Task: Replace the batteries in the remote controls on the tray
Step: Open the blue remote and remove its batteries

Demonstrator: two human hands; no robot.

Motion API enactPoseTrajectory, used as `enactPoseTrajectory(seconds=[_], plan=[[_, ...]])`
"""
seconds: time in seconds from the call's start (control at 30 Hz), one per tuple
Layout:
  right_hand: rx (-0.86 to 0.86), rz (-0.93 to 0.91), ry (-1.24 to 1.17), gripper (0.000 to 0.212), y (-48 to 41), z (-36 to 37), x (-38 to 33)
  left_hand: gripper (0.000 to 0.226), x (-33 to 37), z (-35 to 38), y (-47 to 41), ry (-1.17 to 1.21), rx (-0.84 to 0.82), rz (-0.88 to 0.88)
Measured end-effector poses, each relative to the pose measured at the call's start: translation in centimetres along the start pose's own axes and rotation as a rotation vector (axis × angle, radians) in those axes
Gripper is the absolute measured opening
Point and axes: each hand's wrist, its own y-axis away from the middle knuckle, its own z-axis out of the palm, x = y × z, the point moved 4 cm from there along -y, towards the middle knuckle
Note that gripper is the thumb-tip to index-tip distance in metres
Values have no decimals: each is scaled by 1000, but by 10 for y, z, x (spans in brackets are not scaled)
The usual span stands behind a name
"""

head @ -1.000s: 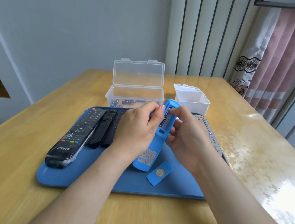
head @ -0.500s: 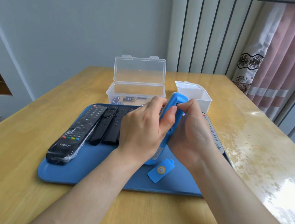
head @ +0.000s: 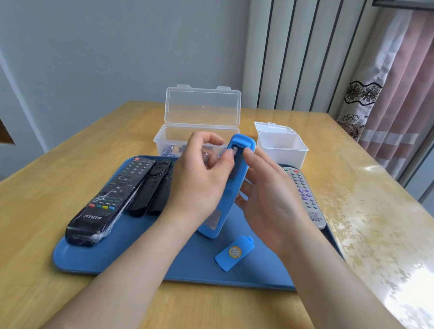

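My right hand (head: 269,197) holds a blue remote (head: 224,200) upright and tilted, its lower end resting on the blue tray (head: 117,269). The battery compartment (head: 234,163) near the remote's top is open and looks dark and empty. My left hand (head: 200,178) is curled beside it, with a small battery (head: 206,156) between its fingers and its thumb touching the compartment's edge. The remote's blue cover (head: 234,253) lies on the tray near my right wrist.
A wrapped black remote (head: 110,201) and two slimmer black ones (head: 151,186) lie on the tray's left, and a grey remote (head: 304,196) on its right. Behind the tray stand an open clear box with batteries (head: 197,135) and a small white box (head: 281,147).
A battery sat in the open compartment a second ago. Both hands closed over it, and now the compartment shows empty while my left hand has drawn slightly left with the battery.
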Motion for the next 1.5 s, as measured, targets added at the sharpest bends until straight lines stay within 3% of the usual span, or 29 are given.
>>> enactPoseTrajectory(seconds=[0.07,0.17,0.5,0.87,1.0,1.07,1.13,1.2,1.3,1.4,1.5], plan=[[-38,-56,36,28,2,4,-3,11,-2,0,-1,217,-41,-210],[-72,-123,103,30,4,11,-5,12,3,-1,-2,367,-79,-305],[-100,-194,70,32,6,13,-6,24,10,-1,2,544,-132,-392],[-108,-205,93,33,7,17,-4,26,10,-6,0,532,-140,-442],[-113,-229,119,34,7,22,-1,1,12,-12,0,509,-136,-423],[-98,-245,136,34,7,24,0,14,12,-15,0,513,-129,-407],[-49,-269,144,33,7,24,-1,13,12,-11,0,508,-139,-378],[2,-282,113,31,5,21,-2,32,13,-7,3,466,-118,-330],[69,-224,5,25,3,11,-2,29,19,5,10,333,-62,-92],[124,-108,-108,18,1,0,1,19,16,20,18,-24,-110,234],[177,13,-101,16,-1,-9,5,19,1,25,15,-160,-180,328]])
